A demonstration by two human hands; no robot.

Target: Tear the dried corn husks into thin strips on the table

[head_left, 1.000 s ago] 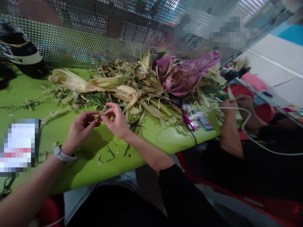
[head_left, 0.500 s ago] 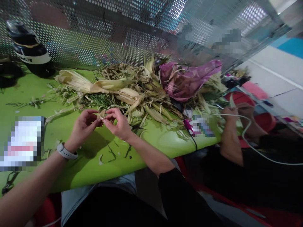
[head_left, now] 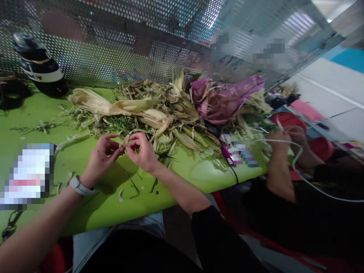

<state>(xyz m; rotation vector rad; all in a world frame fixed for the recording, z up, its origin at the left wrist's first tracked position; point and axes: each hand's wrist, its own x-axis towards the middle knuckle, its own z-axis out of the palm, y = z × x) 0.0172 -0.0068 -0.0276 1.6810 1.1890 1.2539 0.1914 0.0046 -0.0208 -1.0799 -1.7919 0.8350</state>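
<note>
My left hand (head_left: 102,153), with a pale band at the wrist, pinches a small tan piece of dry husk (head_left: 124,141) between thumb and fingers. On the other side of that piece, my right hand (head_left: 143,151) closes its thumb and fingertips on it too. Both hands hover over the front part of the green table (head_left: 113,212). Just beyond them lies a heap of dried corn husks (head_left: 148,113), some pale and folded, others brown and shredded. Green thin sprigs (head_left: 121,122) stick out beneath the husks. The fingers partly cover the small piece.
A dark bottle (head_left: 40,68) and a blurred phone (head_left: 30,172) are at left. A purple plastic bag (head_left: 224,100) sits on the heap's right end, near a magenta item (head_left: 228,155). Perforated metal (head_left: 113,41) stands behind. At right, a co-worker's hands (head_left: 280,136) hold a pale strip; a white cable (head_left: 301,159) hangs there.
My fingers have shifted slightly around the small husk piece, still pinching it. The co-worker's two hands have come together at the pale strip. The view has tilted a little.
</note>
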